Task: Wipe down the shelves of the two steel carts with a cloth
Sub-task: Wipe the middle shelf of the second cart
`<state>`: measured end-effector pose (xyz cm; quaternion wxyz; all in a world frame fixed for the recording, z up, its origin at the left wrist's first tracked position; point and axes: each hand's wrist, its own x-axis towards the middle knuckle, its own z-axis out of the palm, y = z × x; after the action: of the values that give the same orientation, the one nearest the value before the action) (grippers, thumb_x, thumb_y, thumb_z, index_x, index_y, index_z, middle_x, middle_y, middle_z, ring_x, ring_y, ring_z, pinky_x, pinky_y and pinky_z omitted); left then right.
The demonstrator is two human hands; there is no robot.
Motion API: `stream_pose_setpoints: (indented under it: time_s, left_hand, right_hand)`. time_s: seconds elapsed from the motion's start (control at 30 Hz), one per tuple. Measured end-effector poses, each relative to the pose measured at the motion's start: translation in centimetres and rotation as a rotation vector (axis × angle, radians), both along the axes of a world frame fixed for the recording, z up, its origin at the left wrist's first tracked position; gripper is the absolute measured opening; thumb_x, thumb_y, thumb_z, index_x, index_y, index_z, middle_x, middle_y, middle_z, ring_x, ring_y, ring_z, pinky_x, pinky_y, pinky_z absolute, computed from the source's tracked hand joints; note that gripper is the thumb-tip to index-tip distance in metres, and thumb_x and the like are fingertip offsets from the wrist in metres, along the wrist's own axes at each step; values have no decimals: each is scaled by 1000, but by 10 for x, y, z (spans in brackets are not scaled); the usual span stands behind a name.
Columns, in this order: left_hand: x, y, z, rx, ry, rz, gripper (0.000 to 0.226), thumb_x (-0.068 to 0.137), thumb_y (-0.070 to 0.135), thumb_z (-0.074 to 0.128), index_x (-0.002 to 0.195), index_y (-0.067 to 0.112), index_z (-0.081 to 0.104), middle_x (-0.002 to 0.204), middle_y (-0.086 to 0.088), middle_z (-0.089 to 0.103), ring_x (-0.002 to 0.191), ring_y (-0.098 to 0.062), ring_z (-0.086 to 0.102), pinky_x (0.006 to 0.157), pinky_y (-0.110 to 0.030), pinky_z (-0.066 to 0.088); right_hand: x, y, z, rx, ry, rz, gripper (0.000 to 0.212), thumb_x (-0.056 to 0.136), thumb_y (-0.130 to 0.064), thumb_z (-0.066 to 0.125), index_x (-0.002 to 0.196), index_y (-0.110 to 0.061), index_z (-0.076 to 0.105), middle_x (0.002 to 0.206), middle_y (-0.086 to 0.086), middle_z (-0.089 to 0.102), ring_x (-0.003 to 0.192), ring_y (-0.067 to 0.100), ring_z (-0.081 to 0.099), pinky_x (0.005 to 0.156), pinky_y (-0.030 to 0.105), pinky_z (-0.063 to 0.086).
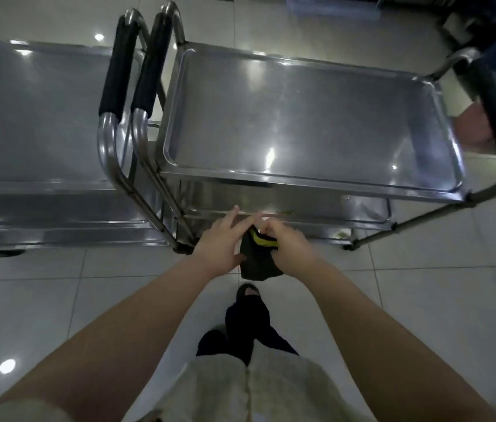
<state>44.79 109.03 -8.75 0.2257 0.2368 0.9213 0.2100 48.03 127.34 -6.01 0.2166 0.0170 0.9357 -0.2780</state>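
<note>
Two stainless-steel carts stand side by side on a glossy tiled floor (423, 284). The right cart (301, 117) has a rectangular, rimmed top shelf with rounded corners. The left cart (33, 117) is cut off by the frame edge. Their tubular handles carry black padded sleeves (118, 65).

The cloth (258, 263), dark and crumpled with a yellow-green stripe, is held in the air just before the right cart.

- Right hand (289, 245): grip closed, fingers curled round the cloth's upper edge.
- Left hand (219, 243): grip open, fingers nearly straight, thumb touching the cloth.

The lower shelves (316, 205) are largely hidden beneath the top shelf.
</note>
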Motion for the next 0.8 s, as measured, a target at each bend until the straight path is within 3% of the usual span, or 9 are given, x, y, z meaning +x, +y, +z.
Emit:
stream_pose_setpoints:
  time_s: [0.1,0.17,0.23,0.3,0.4,0.53,0.63,0.73,0.8]
  left_hand:
    - [23,21,-1,-122,-84,-130,87,77,39,76,147,44,24,161,2,-11,147,-29,-7,112,-59,18]
    - [38,36,-1,-117,-152,-190,80,76,41,76,144,37,34,161,6,0,147,-24,-11,114,-59,10]
    - [51,50,-1,-36,-163,-176,61,77,37,74,132,28,49,151,5,34,147,-22,10,115,-58,13]
    - [60,65,-4,20,-97,-111,35,78,35,72,109,28,57,116,7,61,124,-20,48,107,-46,31]
    - [69,94,-11,28,-30,-40,24,81,36,68,100,33,55,91,10,65,91,-17,62,83,-30,39]
    - [77,146,-25,21,67,57,29,86,35,64,113,35,55,102,12,64,96,-14,59,82,-29,27]
    - [82,186,-34,77,12,121,27,87,24,64,113,28,60,103,6,64,97,-18,59,85,-31,37]
    - [80,220,-43,108,-70,162,27,86,16,63,112,23,63,104,1,65,99,-23,60,88,-41,46]
    - [77,237,-46,109,-80,198,27,87,15,62,113,23,62,108,3,64,102,-22,59,90,-42,46]
  right_hand:
    - [35,13,2,-27,-23,-22,49,84,1,55,98,-42,34,105,1,61,88,22,58,72,37,51]
    - [53,27,3,-81,1,-43,49,83,0,56,95,-41,34,99,2,64,85,23,59,72,39,51]
    - [67,44,2,-118,19,-79,48,82,2,55,96,-40,37,100,2,66,88,23,60,78,43,52]
    - [78,64,-3,-119,37,-117,49,84,1,55,98,-42,40,103,-1,65,92,21,59,81,43,53]
    - [89,96,-14,-57,103,-105,48,88,-2,55,113,-42,46,110,-4,60,101,22,53,88,38,49]
    - [93,154,-29,132,252,57,49,86,1,51,129,-24,55,119,-1,61,104,23,51,85,31,32]
    - [90,199,-37,210,275,121,42,84,2,51,116,-23,61,110,-3,60,99,22,50,75,31,25]
    - [85,237,-49,153,312,82,31,78,6,55,98,-15,66,96,3,61,88,28,49,77,35,35]
    - [79,253,-56,86,295,38,28,75,11,54,92,-9,65,93,7,60,84,30,49,85,46,42]
